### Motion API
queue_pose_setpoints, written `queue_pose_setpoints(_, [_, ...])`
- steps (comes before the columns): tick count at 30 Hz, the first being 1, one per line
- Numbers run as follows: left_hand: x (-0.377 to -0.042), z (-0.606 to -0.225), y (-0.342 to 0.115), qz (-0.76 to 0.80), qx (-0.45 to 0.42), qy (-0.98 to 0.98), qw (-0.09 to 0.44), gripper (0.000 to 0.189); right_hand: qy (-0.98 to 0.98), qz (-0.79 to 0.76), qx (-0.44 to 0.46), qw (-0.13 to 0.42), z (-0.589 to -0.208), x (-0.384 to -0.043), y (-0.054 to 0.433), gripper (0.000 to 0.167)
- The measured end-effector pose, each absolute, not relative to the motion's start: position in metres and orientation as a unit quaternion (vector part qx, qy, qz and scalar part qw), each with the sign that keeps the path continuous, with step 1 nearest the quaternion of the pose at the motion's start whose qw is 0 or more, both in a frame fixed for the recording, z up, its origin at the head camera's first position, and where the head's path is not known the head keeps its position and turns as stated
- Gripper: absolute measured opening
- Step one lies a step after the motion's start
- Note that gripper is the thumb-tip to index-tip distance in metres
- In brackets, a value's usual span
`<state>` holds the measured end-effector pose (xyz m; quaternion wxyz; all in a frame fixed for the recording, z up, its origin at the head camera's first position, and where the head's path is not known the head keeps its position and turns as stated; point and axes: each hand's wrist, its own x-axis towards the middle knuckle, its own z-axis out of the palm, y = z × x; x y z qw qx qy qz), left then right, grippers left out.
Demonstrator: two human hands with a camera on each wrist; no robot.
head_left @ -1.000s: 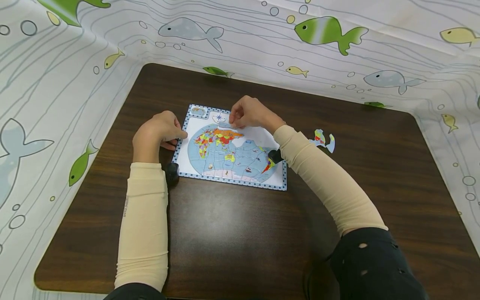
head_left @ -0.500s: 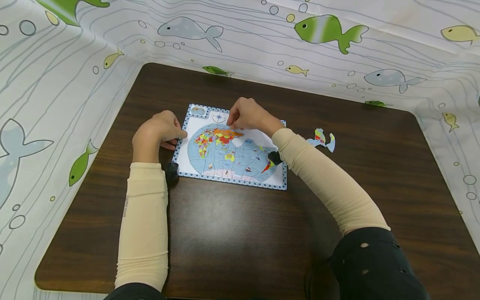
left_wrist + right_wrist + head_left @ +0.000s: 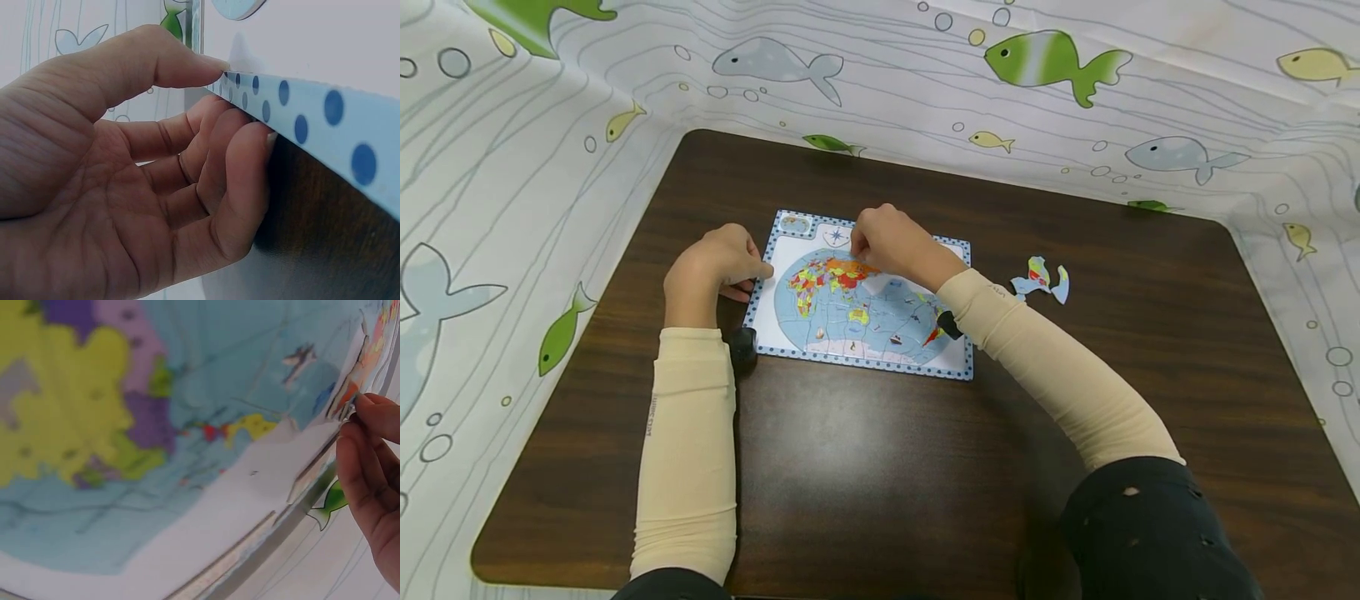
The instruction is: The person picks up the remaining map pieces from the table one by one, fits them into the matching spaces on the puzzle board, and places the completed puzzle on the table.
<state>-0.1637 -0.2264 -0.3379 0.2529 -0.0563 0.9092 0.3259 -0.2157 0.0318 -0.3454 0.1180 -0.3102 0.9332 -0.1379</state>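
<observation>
A jigsaw board [image 3: 955,362] with an oval world map and a blue dotted border lies on the table. My left hand [image 3: 711,262] grips its left edge. In the left wrist view the thumb [image 3: 187,70] presses on the dotted border [image 3: 281,94] while the other fingers curl beneath. Over the map's top edge, my right hand [image 3: 895,242] pinches a small puzzle piece, mostly hidden by the fingers. The right wrist view has the thumb and fingers [image 3: 356,450] meeting at the piece [image 3: 342,405], right at the map's rim.
Loose puzzle pieces [image 3: 1037,271] lie on the dark wooden table [image 3: 850,467] to the right of the board, including a curved blue one [image 3: 1061,286]. A white sheet [image 3: 910,92] printed with fish stands around the table's back and left sides.
My right hand has come down and slightly left with the light blue piece, from above the map to its top edge. My left hand stays on the board's edge.
</observation>
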Motion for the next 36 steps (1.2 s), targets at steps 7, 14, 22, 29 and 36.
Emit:
queue_pose_setpoints(7, [-0.165,-0.338,-0.227,0.328,-0.055,0.908,0.254,0.026,0.930,-0.186,-0.292,0.120,-0.342,-0.217,0.054,0.016])
queue_pose_setpoints(14, [-0.166,-0.341,-0.230,0.328,-0.055,0.909,0.252,0.027,0.946,-0.192,-0.231,0.124,-0.335,-0.220,0.093,0.026])
queue_pose_setpoints(22, [-0.167,-0.342,-0.230,0.328,-0.051,0.908,0.254,0.026,0.957,-0.182,-0.184,0.130,-0.335,-0.219,0.137,0.030])
queue_pose_setpoints(29, [-0.170,-0.343,-0.230,0.331,-0.046,0.906,0.260,0.024,0.963,-0.169,-0.157,0.141,-0.341,-0.214,0.175,0.029])
queue_pose_setpoints(36, [-0.170,-0.342,-0.234,0.332,-0.047,0.904,0.265,0.024,0.965,-0.166,-0.140,0.146,-0.342,-0.205,0.205,0.029])
